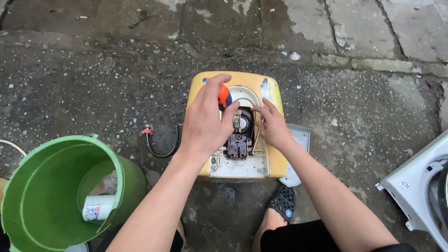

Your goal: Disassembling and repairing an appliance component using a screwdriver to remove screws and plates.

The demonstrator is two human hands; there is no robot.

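Screwdriver (224, 96) gripped upright in left hand (205, 122); right hand (273, 127) steadies heater (275, 163).

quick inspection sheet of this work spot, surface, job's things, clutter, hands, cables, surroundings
surface: rough, damp-looking concrete ground with grit and cracks
job's things: yellow and white appliance lying on the ground, its opened bay showing a dark part and thin wires
clutter: green bucket at left holding a white cylinder; white cover panel beside the appliance
hands: left hand grips an orange-handled tool over the bay; right hand has its fingertips at the bay's edge
cables: black hose with a red fitting lies left of the appliance
surroundings: white machine casing at right; the person's foot in a black sandal
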